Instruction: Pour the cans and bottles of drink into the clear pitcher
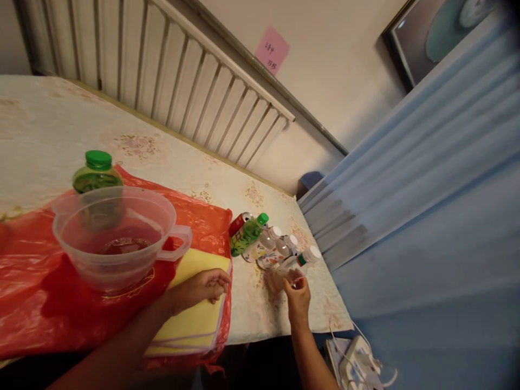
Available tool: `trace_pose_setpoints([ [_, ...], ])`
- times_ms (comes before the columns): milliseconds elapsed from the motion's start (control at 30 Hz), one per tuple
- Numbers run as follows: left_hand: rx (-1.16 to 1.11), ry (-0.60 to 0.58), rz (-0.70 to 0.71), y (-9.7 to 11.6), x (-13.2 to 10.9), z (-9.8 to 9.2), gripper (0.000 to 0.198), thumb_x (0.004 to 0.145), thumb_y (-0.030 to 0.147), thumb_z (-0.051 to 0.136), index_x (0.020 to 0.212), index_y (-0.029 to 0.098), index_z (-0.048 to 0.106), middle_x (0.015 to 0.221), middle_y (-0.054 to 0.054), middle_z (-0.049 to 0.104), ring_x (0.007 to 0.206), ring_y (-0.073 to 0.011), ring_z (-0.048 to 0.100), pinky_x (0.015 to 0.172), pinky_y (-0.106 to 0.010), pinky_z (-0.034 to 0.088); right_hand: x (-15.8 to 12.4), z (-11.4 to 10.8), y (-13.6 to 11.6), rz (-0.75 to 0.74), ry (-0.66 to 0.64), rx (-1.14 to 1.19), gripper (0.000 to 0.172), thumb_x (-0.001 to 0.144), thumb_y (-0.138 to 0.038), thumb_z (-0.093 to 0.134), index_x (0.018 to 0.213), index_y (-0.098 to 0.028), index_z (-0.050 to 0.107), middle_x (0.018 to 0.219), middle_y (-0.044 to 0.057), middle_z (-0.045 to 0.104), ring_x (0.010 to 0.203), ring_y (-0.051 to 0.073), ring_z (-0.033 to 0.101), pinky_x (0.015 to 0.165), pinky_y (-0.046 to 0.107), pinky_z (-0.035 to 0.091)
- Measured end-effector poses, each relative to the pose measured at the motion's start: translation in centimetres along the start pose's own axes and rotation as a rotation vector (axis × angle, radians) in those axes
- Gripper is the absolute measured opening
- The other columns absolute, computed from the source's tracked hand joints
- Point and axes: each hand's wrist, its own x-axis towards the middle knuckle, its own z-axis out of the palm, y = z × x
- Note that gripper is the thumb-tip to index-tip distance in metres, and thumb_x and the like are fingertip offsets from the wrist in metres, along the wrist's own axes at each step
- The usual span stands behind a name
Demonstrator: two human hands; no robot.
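My left hand [212,285] hovers at or just above a yellow sheet [195,317], fingers loosely curled and nothing visible in them. To the right, my right hand [298,292] closes its thumb and fingers on a clear plastic container [278,277], blurred, so its exact kind is unclear. Just beyond it lies a clear bottle with a white cap [312,253]. Beside that are more white-capped bottles [276,233], a green-capped bottle [252,234] and a red can [239,223]. A translucent handled bowl [122,260] with some dark liquid stands left of my left hand.
Under the bowl spreads a red plastic sheet [24,271]. A large green-lidded bottle [98,173] stands behind the bowl. The flowered tablecloth [174,157] meets a radiator [182,70]. A blue curtain [426,227] hangs at the right, above a power strip with cables [359,357].
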Motion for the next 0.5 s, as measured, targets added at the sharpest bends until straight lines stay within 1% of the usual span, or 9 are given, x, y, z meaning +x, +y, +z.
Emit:
trace_pose_setpoints([
  [67, -0.003, 0.028, 0.017, 0.1, 0.1, 0.2, 0.041, 0.076, 0.046, 0.066, 0.104, 0.017, 0.059, 0.089, -0.002, 0.06, 0.074, -0.0147, 0.051, 0.071, -0.03, 0.041, -1.6, -0.7, -1.1, -0.022, -0.172, 0.114, 0.044, 0.063, -0.037, 0.07, 0.101, -0.017, 0.063, 0.096, 0.008, 0.072, 0.081, 0.022, 0.067, 0.074, 0.032, 0.053],
  [133, -0.019, 0.046, 0.043, 0.3, 0.2, 0.4, 0.044, 0.076, 0.049, 0.067, 0.104, 0.017, 0.058, 0.088, -0.002, 0.06, 0.073, -0.0146, 0.051, 0.072, -0.031, 0.041, -3.1, -1.0, -2.4, -0.048, -0.361, 0.181, 0.048, 0.064, -0.03, 0.07, 0.11, -0.017, 0.063, 0.105, 0.01, 0.072, 0.092, 0.024, 0.068, 0.082, 0.034, 0.054],
  [200, -0.041, 0.054, 0.073, 0.5, 0.1, 0.6, 0.046, 0.076, 0.051, 0.067, 0.106, 0.018, 0.058, 0.09, -0.003, 0.06, 0.074, -0.0147, 0.051, 0.073, -0.032, 0.042, -4.2, -0.9, -3.7, -0.092, -0.533, 0.176, 0.048, 0.064, -0.024, 0.069, 0.111, -0.018, 0.064, 0.103, 0.008, 0.072, 0.093, 0.025, 0.068, 0.083, 0.035, 0.054],
  [300, -0.071, 0.075, 0.129, 0.7, -0.2, 0.5, 0.047, 0.078, 0.049, 0.067, 0.113, 0.018, 0.058, 0.099, -0.005, 0.061, 0.077, -0.0145, 0.051, 0.076, -0.032, 0.042, -5.1, -0.4, -5.7, -0.17, -0.73, 0.142, 0.051, 0.064, -0.019, 0.067, 0.115, -0.019, 0.063, 0.1, 0.005, 0.072, 0.09, 0.023, 0.067, 0.082, 0.033, 0.053],
  [367, -0.105, 0.094, 0.18, 0.7, -0.3, 0.2, 0.053, 0.079, 0.048, 0.068, 0.122, 0.019, 0.056, 0.107, -0.007, 0.06, 0.078, -0.0141, 0.051, 0.076, -0.032, 0.042, -5.5, 0.0, -7.0, -0.209, -0.835, 0.118, 0.053, 0.064, -0.016, 0.066, 0.116, -0.02, 0.063, 0.099, 0.003, 0.071, 0.088, 0.021, 0.065, 0.081, 0.031, 0.052],
  [433, -0.155, 0.102, 0.244, 0.6, -0.5, -0.1, 0.062, 0.08, 0.047, 0.068, 0.133, 0.021, 0.051, 0.113, -0.008, 0.058, 0.077, -0.0133, 0.05, 0.075, -0.032, 0.042, -5.6, 0.3, -8.3, -0.246, -0.927, 0.078, 0.05, 0.063, -0.013, 0.064, 0.112, -0.02, 0.065, 0.095, 0.001, 0.069, 0.085, 0.019, 0.062, 0.078, 0.028, 0.051],
  [500, -0.197, 0.11, 0.306, 0.8, -0.6, -0.4, 0.066, 0.08, 0.047, 0.069, 0.138, 0.023, 0.047, 0.118, -0.009, 0.058, 0.077, -0.0132, 0.051, 0.074, -0.031, 0.041, -5.7, 0.5, -9.5, -0.284, -0.99, 0.027, 0.045, 0.062, -0.012, 0.063, 0.106, -0.02, 0.066, 0.09, -0.001, 0.068, 0.081, 0.017, 0.06, 0.074, 0.026, 0.049],
])
